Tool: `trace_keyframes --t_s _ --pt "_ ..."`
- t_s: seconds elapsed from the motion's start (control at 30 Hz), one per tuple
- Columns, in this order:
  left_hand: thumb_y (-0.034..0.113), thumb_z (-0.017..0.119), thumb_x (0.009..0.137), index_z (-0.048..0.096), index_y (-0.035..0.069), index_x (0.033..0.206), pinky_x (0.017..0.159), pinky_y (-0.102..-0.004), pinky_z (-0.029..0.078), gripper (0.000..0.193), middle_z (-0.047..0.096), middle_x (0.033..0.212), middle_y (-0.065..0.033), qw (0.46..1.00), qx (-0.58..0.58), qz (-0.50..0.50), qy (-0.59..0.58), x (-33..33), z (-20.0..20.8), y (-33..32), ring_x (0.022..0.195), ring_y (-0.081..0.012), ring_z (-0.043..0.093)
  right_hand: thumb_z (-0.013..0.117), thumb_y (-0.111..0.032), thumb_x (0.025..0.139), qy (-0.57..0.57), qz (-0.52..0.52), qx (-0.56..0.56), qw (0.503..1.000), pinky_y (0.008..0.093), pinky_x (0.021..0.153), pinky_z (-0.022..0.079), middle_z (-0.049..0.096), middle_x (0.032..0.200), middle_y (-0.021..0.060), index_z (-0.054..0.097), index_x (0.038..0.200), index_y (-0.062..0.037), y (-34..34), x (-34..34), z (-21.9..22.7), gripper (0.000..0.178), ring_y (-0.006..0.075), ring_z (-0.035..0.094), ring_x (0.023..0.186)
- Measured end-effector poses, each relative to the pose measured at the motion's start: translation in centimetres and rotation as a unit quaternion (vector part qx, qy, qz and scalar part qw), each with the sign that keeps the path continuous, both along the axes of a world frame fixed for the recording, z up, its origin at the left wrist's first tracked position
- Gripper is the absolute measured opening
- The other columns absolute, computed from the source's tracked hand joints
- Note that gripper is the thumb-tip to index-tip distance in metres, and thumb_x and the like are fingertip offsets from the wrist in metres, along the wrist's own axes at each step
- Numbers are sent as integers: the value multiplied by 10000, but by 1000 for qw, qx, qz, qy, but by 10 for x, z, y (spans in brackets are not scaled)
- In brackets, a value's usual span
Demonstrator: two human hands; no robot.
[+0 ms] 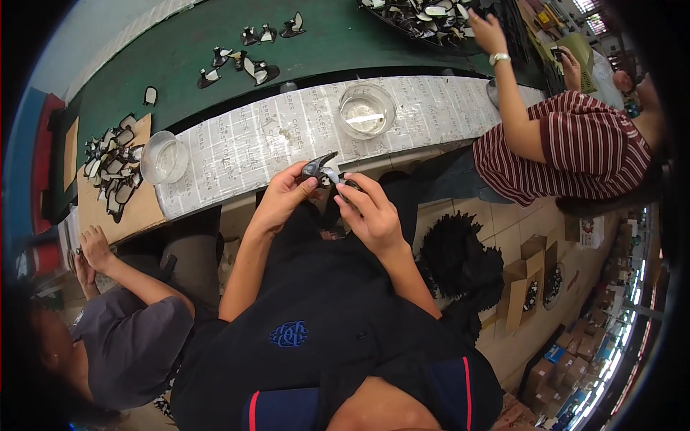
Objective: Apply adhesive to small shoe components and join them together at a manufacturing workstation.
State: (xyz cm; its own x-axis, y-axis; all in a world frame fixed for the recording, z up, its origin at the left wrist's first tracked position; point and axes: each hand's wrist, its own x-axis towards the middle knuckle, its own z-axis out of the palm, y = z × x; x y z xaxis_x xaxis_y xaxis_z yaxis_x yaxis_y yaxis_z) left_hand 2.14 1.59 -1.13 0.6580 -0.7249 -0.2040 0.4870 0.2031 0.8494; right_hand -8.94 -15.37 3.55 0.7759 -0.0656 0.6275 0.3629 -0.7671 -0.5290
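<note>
Both hands pinch one small black shoe-upper piece [320, 169], just in front of the paper-covered bench edge [237, 154].
Left hand [284, 194] and right hand [368, 210] clamp it by fingertips; looks light, thin, floppy, so grip the edges.

A small black leather-like shoe piece [320, 169] with a pale matt lining sits above a bench covered in printed paper [273, 140]. On that paper stand two clear, glossy glass bowls [367, 110]. Beyond the paper runs a matt green belt [187, 50]; left of the paper lies brown cardboard [140, 208].
</note>
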Motion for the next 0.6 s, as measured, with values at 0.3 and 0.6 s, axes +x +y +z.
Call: trace_keyframes --t_s 0.3,0.6 --pt "177 636 965 575 -4 1249 792 -268 536 342 630 995 -5 999 29 7 -21 -1 -2 0 884 -89 592 732 10 816 55 7 166 985 285 704 578 641 1102 159 671 1039 24 -7 -8 8 232 233 686 896" --pt "186 642 962 581 -6 1250 792 -257 518 351 661 1026 -34 999 31 -9 -18 -2 2 -2 886 -98 605 699 41 849 77 -19 190 979 247 744 565 634 1136 134 665 1086 28 -21 -7 12 240 142 657 908"
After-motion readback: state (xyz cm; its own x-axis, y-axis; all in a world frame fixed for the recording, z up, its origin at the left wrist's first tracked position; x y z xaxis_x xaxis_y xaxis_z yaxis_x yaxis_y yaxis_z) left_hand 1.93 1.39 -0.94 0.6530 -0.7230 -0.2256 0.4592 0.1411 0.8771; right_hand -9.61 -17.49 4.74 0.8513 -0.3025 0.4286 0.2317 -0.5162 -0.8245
